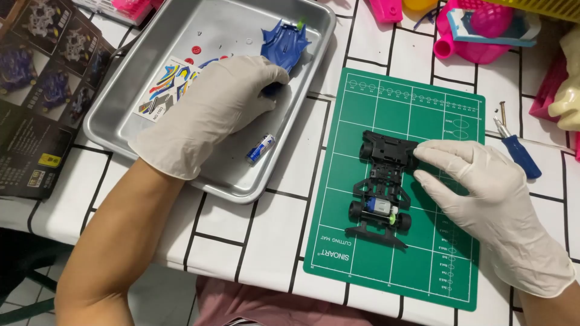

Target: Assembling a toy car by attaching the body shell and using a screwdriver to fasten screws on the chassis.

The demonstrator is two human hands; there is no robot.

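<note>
A black toy car chassis (pixel 382 188) with a small silver motor lies on a green cutting mat (pixel 368 121). My right hand (pixel 483 199), in a white glove, rests its fingertips on the chassis's right side near the front wheels. My left hand (pixel 211 111), also gloved, reaches into a metal tray (pixel 151 36) and touches the lower end of a blue car body shell (pixel 285 43). A sticker sheet (pixel 166 84) and a small battery (pixel 260 149) lie in the tray beside that hand.
A blue-handled screwdriver (pixel 519 152) lies right of the mat. Pink plastic toys (pixel 477 27) sit at the back right. A dark printed box (pixel 36 90) lies left of the tray. The table has a white cloth with black lines (pixel 266 241).
</note>
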